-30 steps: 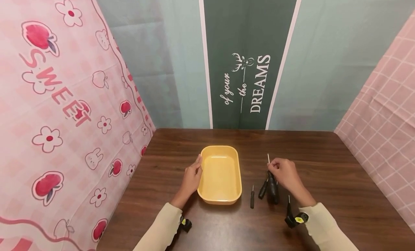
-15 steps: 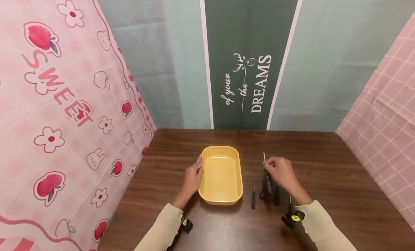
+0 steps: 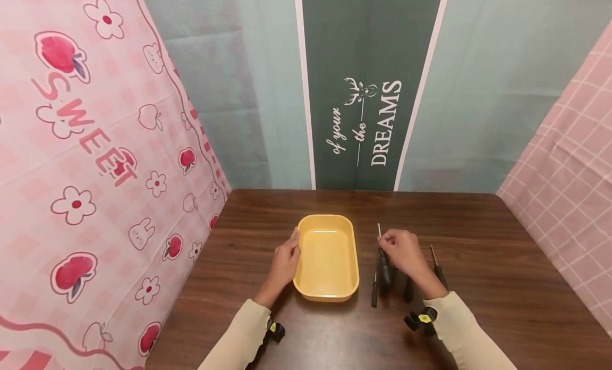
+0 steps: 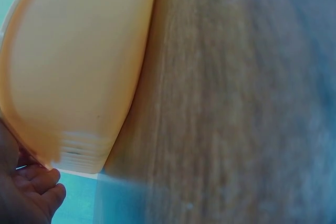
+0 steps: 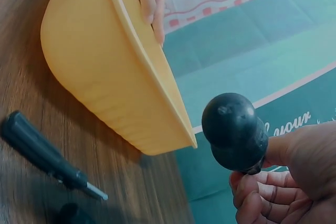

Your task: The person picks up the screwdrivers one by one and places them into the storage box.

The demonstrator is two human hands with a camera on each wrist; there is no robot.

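A yellow plastic tub (image 3: 326,263) stands on the table. My left hand (image 3: 285,261) grips its left rim; in the left wrist view curled fingers (image 4: 44,184) show at the tub's edge. To the right of the tub, my right hand (image 3: 402,251) pinches a screwdriver near the top of its black bulbous handle (image 5: 233,132). The bright shaft tip (image 3: 379,229) sticks out beyond the fingers, and the handle hangs down towards me. Below it lies a small black screwdriver (image 3: 374,294), close to the tub.
More black screwdrivers lie on the brown table (image 3: 334,335): one (image 3: 408,291) under the right hand, another (image 3: 439,271) beyond the right wrist. Pink patterned cloth (image 3: 110,173) hangs at the left, a green curtain (image 3: 356,51) at the back, pink checked cloth (image 3: 569,162) at the right.
My right hand has moved left towards the tub with the screwdriver, uncovering a screwdriver to the right of the wrist. The left hand and tub stay in place.
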